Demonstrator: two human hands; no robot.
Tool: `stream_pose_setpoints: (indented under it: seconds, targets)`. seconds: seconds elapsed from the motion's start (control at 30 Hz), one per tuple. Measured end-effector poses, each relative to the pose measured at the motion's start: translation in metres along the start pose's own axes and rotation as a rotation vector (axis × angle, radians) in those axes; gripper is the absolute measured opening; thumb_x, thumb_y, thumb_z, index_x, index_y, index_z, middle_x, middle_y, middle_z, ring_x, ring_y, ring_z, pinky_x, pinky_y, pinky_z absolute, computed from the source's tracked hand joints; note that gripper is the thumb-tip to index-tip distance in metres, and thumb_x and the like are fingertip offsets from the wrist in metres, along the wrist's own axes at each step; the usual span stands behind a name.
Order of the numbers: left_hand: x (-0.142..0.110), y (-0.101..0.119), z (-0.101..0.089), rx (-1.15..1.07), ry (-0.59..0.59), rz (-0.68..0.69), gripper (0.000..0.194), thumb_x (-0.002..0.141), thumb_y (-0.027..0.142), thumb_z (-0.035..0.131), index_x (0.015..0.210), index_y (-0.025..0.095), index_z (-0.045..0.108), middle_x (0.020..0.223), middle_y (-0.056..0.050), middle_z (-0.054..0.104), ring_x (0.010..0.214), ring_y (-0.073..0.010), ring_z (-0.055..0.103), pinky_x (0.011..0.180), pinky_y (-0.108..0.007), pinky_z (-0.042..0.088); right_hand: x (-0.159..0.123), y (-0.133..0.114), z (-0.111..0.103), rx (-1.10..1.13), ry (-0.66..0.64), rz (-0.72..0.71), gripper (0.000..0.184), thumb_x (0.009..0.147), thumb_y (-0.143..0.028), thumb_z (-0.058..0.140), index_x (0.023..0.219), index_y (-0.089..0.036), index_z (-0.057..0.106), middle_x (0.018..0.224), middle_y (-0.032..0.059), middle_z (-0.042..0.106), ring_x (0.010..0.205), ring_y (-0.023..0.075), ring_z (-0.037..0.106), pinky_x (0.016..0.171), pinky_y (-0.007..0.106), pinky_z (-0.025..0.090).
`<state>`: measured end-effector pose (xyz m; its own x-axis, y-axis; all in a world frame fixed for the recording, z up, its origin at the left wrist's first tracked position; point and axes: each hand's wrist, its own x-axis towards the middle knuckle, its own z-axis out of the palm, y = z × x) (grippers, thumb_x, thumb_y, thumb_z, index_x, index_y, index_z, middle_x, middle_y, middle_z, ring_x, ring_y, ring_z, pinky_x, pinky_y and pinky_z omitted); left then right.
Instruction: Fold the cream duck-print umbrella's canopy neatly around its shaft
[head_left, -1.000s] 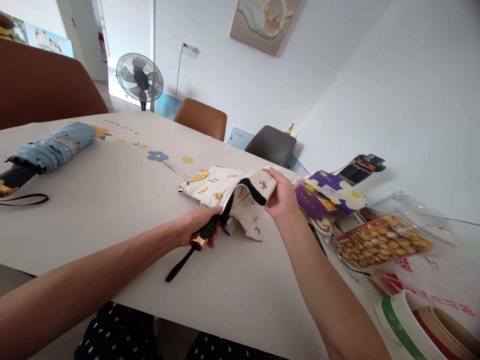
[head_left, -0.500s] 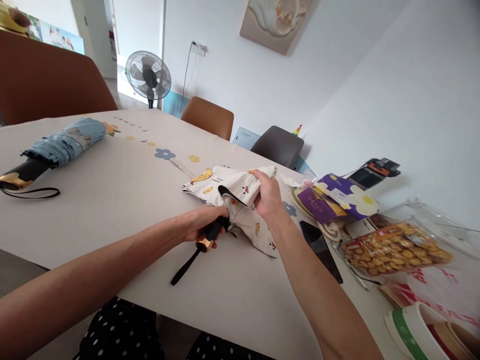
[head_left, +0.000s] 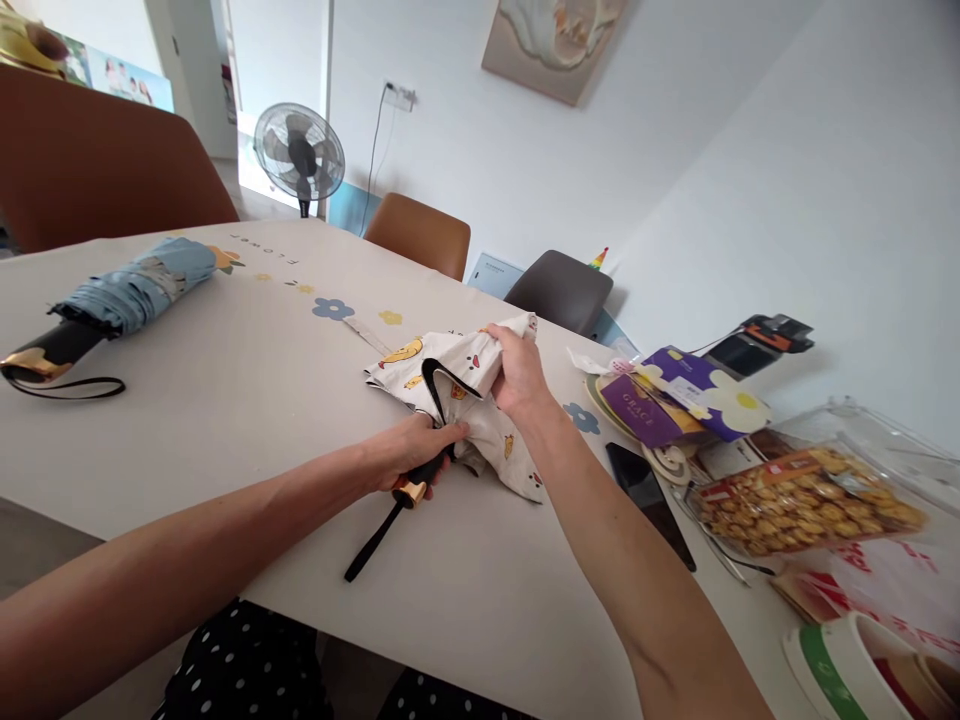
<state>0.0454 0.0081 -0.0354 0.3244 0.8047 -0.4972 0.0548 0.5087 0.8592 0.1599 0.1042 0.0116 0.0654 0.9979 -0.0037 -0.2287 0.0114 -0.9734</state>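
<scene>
A white folding umbrella point(head_left: 442, 360) with yellow duck prints lies loosely gathered over the table, its black and gold handle toward me and a black strap dangling from the end. My left hand point(head_left: 420, 452) is closed around the handle, thumb against the cloth. With its fingers bent over a fold of the canopy, my right hand point(head_left: 517, 370) grips the fabric on the right side. Part of the cloth's dark inner edge shows between the hands. The shaft is hidden under the canopy.
A rolled blue umbrella point(head_left: 142, 285) lies at the left on the white table point(head_left: 247, 440). At the right are a black phone point(head_left: 651, 505), a purple tissue box point(head_left: 675, 395), a snack package point(head_left: 814, 500) and a white-green cup point(head_left: 832, 665). Chairs and a fan point(head_left: 300, 152) stand beyond.
My right hand has shifted slightly left and up with the canopy fold, opening the dark-edged gap wider. My left thumb has moved onto the cloth, while the handle stays almost in place.
</scene>
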Motion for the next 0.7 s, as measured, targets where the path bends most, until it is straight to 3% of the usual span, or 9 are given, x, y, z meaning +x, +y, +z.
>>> stream_pose_setpoints:
  seconds: [0.2, 0.33, 0.43, 0.53, 0.63, 0.7]
  targets:
    - [-0.002, 0.006, 0.001, -0.067, 0.016, -0.109, 0.034, 0.079, 0.05, 0.05, 0.068, 0.018, 0.044, 0.055, 0.001, 0.052, 0.042, -0.0108, 0.046, 0.035, -0.025, 0.041, 0.02, 0.001, 0.005, -0.034, -0.161, 0.154, 0.011, 0.07, -0.026, 0.059, 0.075, -0.02, 0.051, 0.068, 0.0003, 0.059, 0.065, 0.0169, 0.06, 0.07, 0.035, 0.053]
    - [-0.003, 0.005, 0.0, -0.071, 0.001, -0.099, 0.036, 0.079, 0.05, 0.049, 0.064, 0.017, 0.046, 0.055, -0.001, 0.051, 0.042, -0.0106, 0.045, 0.036, -0.025, 0.04, 0.038, 0.005, 0.009, -0.07, -0.257, 0.059, 0.03, 0.073, -0.041, 0.06, 0.092, -0.02, 0.052, 0.107, 0.0091, 0.06, 0.095, 0.0218, 0.061, 0.08, 0.038, 0.051]
    - [-0.002, 0.004, -0.001, -0.099, -0.02, -0.09, 0.039, 0.078, 0.052, 0.05, 0.063, 0.017, 0.047, 0.055, -0.001, 0.051, 0.043, -0.0102, 0.046, 0.038, -0.023, 0.04, 0.042, 0.003, 0.007, -0.166, -0.197, -0.12, 0.035, 0.074, -0.044, 0.06, 0.099, -0.021, 0.052, 0.123, 0.0084, 0.052, 0.111, 0.0214, 0.053, 0.087, 0.036, 0.046]
    - [-0.003, 0.004, -0.001, -0.197, -0.05, -0.077, 0.037, 0.08, 0.05, 0.049, 0.064, 0.016, 0.047, 0.057, 0.0, 0.05, 0.043, -0.0091, 0.044, 0.037, -0.022, 0.039, 0.031, -0.003, -0.003, -0.321, -0.093, -0.303, 0.04, 0.073, -0.048, 0.06, 0.102, -0.021, 0.053, 0.121, 0.0069, 0.053, 0.113, 0.0204, 0.05, 0.091, 0.036, 0.042]
    - [-0.003, 0.007, -0.003, -0.39, -0.141, -0.086, 0.032, 0.083, 0.044, 0.048, 0.068, 0.016, 0.045, 0.058, 0.001, 0.047, 0.043, -0.0077, 0.043, 0.034, -0.02, 0.036, 0.016, -0.009, -0.027, -0.442, 0.059, -0.42, 0.04, 0.073, -0.05, 0.059, 0.1, -0.02, 0.056, 0.113, 0.0053, 0.057, 0.108, 0.0193, 0.051, 0.091, 0.035, 0.04]
    - [-0.004, 0.01, -0.007, -0.577, -0.275, -0.097, 0.029, 0.086, 0.04, 0.046, 0.069, 0.016, 0.043, 0.057, 0.002, 0.044, 0.043, -0.0064, 0.042, 0.033, -0.017, 0.033, 0.009, -0.014, -0.049, -0.479, 0.19, -0.467, 0.038, 0.073, -0.05, 0.058, 0.097, -0.021, 0.057, 0.108, 0.0035, 0.058, 0.104, 0.0186, 0.052, 0.089, 0.035, 0.04]
